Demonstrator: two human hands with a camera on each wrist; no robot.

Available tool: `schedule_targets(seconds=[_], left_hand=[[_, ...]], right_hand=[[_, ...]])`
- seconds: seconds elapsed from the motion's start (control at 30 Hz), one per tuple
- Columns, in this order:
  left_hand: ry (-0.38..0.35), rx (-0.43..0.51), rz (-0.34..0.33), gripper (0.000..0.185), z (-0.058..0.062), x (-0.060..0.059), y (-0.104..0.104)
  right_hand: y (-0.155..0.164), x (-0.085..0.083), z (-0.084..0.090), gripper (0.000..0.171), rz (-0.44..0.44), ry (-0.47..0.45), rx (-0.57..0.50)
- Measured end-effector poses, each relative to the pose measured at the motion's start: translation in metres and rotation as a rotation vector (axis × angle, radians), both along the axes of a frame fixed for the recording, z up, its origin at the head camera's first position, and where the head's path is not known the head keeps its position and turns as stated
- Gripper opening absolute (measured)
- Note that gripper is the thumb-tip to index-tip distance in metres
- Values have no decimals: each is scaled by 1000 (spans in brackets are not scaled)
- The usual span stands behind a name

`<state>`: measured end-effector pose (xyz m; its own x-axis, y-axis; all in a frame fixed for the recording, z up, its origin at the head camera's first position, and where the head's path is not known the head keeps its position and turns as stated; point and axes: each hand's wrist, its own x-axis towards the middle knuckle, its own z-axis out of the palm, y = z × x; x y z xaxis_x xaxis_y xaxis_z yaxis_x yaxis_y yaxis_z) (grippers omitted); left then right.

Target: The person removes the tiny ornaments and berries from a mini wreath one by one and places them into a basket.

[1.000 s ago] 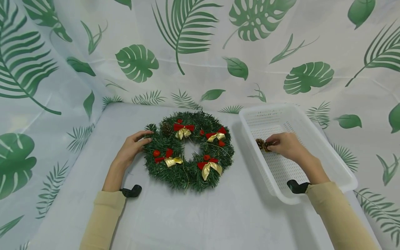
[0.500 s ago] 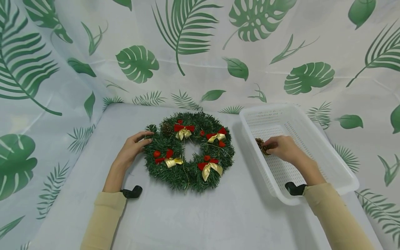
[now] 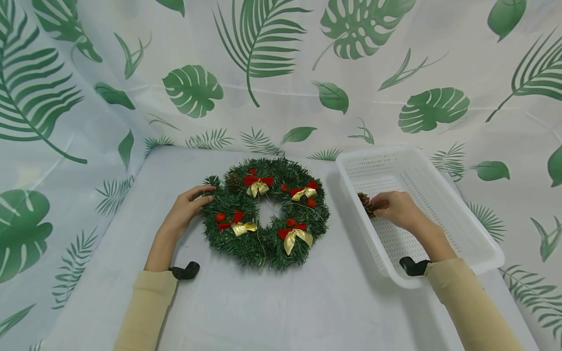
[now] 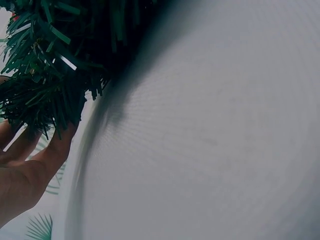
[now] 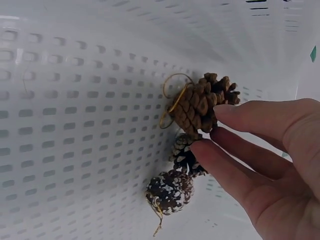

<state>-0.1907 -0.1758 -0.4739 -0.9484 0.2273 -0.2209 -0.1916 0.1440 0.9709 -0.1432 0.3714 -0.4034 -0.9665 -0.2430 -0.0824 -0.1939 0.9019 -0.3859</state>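
Note:
A green wreath (image 3: 237, 248) with red and gold bows, red berries and a pine cone (image 3: 234, 181) lies flat on the white table. At its left edge, my left hand (image 3: 185, 209) holds the outer sprigs, fingers curved round them; some fingertips are hidden by the greenery (image 4: 45, 95). Inside the white basket, my right hand (image 3: 401, 209) has thumb and fingers at a brown pine cone (image 5: 192, 107) with a gold cord loop, pinching it. Just below that cone sit a darker pine cone (image 5: 182, 150) and a white-flecked pine cone (image 5: 170, 192) with a gold cord.
The perforated white plastic basket (image 3: 478, 243) stands at the right of the table (image 3: 281, 312), its long wall beside my right hand. A leaf-printed curtain (image 3: 281, 112) surrounds the table at the back and sides.
My right hand has shifted slightly left and down in the basket, closer to its left wall, with the pine cones there moving a little. The left hand and wreath stay put.

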Motion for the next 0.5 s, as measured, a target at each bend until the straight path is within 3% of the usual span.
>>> schedule_targets(seconds=[0.5], left_hand=[[-2, 19, -4, 52, 0, 1, -1]], right_hand=[[-5, 1, 9, 22, 2, 78, -33]])
